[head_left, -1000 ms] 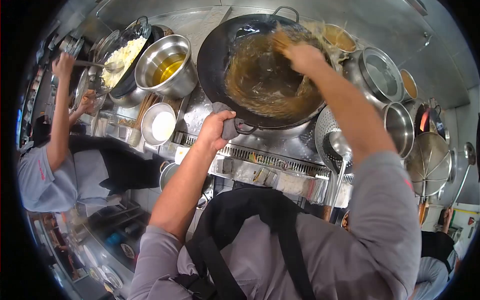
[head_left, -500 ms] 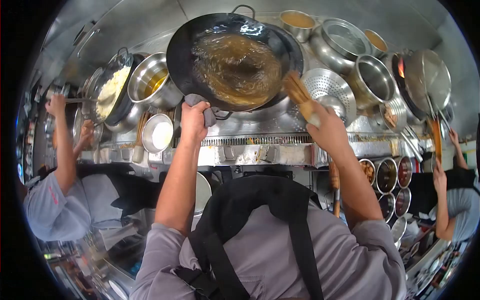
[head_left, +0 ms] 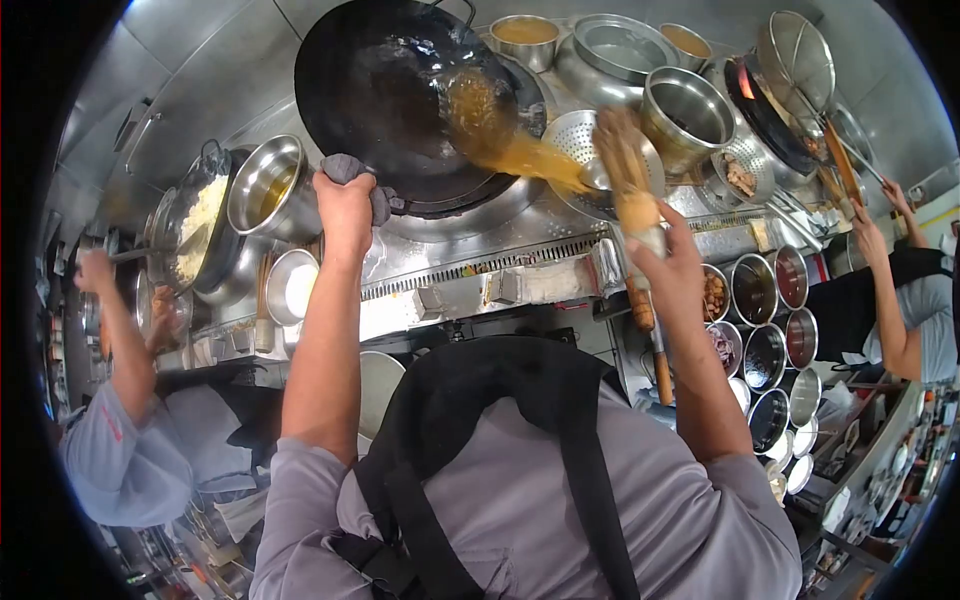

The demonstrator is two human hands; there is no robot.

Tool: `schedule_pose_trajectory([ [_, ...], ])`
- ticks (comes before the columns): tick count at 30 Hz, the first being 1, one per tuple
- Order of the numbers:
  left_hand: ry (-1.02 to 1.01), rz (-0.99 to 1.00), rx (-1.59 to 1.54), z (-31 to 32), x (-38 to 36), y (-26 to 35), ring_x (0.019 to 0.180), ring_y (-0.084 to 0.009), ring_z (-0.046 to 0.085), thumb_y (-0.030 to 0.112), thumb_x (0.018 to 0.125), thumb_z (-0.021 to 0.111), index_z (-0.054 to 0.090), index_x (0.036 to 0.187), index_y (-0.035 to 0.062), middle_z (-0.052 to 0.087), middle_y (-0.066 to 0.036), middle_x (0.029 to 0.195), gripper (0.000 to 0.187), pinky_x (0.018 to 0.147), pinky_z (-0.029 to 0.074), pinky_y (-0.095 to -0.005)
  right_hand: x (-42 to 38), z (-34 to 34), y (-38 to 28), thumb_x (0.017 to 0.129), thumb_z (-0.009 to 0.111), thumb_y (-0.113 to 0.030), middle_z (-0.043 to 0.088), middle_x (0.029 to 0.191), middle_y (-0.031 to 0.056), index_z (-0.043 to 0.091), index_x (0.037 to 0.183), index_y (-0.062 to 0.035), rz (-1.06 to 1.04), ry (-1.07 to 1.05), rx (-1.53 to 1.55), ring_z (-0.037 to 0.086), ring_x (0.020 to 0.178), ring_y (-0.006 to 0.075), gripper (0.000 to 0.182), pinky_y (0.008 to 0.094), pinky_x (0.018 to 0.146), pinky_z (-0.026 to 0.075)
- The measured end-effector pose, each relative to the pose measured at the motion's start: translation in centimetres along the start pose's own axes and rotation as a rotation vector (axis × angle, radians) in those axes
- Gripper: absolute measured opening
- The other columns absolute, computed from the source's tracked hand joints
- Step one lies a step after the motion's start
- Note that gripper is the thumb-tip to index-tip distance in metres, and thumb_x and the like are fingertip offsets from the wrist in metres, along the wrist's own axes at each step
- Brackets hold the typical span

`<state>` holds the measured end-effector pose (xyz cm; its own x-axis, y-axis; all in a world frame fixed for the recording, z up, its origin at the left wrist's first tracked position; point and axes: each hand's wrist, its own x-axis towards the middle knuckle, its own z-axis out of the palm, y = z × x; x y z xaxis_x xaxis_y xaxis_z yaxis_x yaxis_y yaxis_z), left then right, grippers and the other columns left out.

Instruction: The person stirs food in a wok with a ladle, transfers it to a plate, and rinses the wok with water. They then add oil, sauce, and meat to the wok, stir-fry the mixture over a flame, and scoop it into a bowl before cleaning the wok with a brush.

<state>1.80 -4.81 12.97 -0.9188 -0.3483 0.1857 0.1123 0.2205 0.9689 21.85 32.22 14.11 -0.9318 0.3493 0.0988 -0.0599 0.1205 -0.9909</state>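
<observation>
My left hand (head_left: 343, 208) is closed around a folded grey cloth (head_left: 378, 200) at the near-left handle of a large black wok (head_left: 350, 90). The wok tilts to the right, and brownish water (head_left: 535, 160) pours over its rim towards a perforated strainer (head_left: 568, 135). In my right hand (head_left: 672, 262) is a bamboo wok brush (head_left: 625, 165), bristles pointing up and away, held to the right of the stream. The brush is slightly blurred.
At left, a steel pot of oil (head_left: 268, 190) stands beside a co-worker's wok of pale yellow food (head_left: 205, 225). Pots, including a deep steel pot (head_left: 690, 110), line the right back. Ingredient tins (head_left: 752, 290) stand right. Another co-worker's hands (head_left: 872, 235) work at far right.
The wok has tipped, and the water that swirled inside now streams out to the right. The brush has turned more upright and lies farther from the wok. The view has shifted.
</observation>
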Motion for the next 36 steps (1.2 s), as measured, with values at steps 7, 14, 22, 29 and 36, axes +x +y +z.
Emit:
schedule_pose_trajectory([
  [7, 0.046, 0.408, 0.416, 0.7, -4.7, 0.8, 0.141, -0.0457, 0.034, 0.015, 0.079, 0.069, 0.027, 0.147, -0.0121, 0.038, -0.035, 0.144, 0.084, 0.119, 0.026, -0.044, 10.0, 15.5, -1.4, 0.078, 0.081, -0.021, 0.066, 0.114, 0.0122, 0.05, 0.137, -0.001, 0.11, -0.281, 0.218, 0.065, 0.098, 0.019, 0.069, 0.0332, 0.084, 0.054],
  [14, -0.126, 0.773, 0.468, -2.1, -11.5, -6.8, 0.126, -0.0485, 0.04, 0.01, 0.079, 0.075, 0.017, 0.152, -0.0064, 0.04, -0.032, 0.134, 0.094, 0.11, 0.031, -0.0538, 11.0, 20.1, 5.5, 0.083, 0.075, -0.011, 0.063, 0.1, 0.0101, 0.045, 0.142, -0.0015, -0.17, 0.032, 0.266, 0.062, 0.071, 0.0121, 0.067, 0.0279, 0.047, 0.05],
  [22, 0.128, 0.136, 0.326, 1.2, -8.9, -7.7, 0.122, -0.0327, 0.051, 0.002, 0.079, 0.067, 0.026, 0.147, -0.0053, 0.049, -0.023, 0.128, 0.08, 0.108, 0.039, -0.0384, 7.9, 13.7, 2.0, 0.082, 0.07, -0.017, 0.065, 0.111, 0.018, 0.049, 0.142, -0.0088, -0.457, -0.778, -0.922, 0.069, 0.093, 0.0341, 0.064, 0.0431, 0.087, 0.056],
  [29, -0.068, -0.45, -0.69, 3.7, -2.7, -8.5, 0.076, -0.0222, 0.062, -0.006, 0.08, 0.061, 0.058, 0.097, 0.005, 0.06, -0.007, 0.086, 0.02, 0.065, 0.055, -0.0385, 15.4, 9.7, -2.4, 0.081, 0.069, -0.018, 0.063, 0.115, 0.0214, 0.055, 0.137, -0.0136, -0.247, -0.248, -1.288, 0.065, 0.103, 0.0391, 0.058, 0.048, 0.088, 0.055],
  [36, 0.167, -0.611, -0.773, 2.9, -4.2, -5.0, 0.09, -0.0244, 0.065, 0.001, 0.084, 0.066, 0.05, 0.119, 0.0014, 0.061, -0.012, 0.104, 0.039, 0.074, 0.057, -0.0394, 7.1, 19.9, 2.5, 0.079, 0.078, -0.019, 0.055, 0.139, 0.0216, 0.047, 0.142, -0.0002, -0.525, -0.466, -0.128, 0.052, 0.129, 0.0356, 0.073, 0.0414, 0.11, 0.04],
])
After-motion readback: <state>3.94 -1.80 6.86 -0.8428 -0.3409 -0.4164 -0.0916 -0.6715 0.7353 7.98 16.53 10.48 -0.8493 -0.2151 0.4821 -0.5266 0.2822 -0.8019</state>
